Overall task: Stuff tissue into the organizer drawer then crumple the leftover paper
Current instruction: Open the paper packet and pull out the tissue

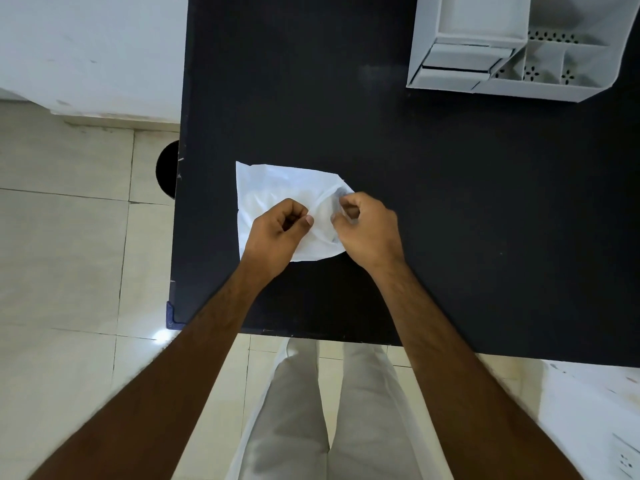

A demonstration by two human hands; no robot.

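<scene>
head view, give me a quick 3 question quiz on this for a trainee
1. True or false: the white organizer stands at the table's far right corner, apart from the tissue sheet.
2. Which hand has gathered the sheet's right edge into its fingers? A) left hand B) right hand C) neither
3. Fill in: the sheet lies on the ____ table.

Key:
1. True. Bare tabletop separates them.
2. B. The paper bunches up under the right hand's fingers; the left hand is curled shut over the sheet's middle, and its grip cannot be told.
3. Black.
</scene>
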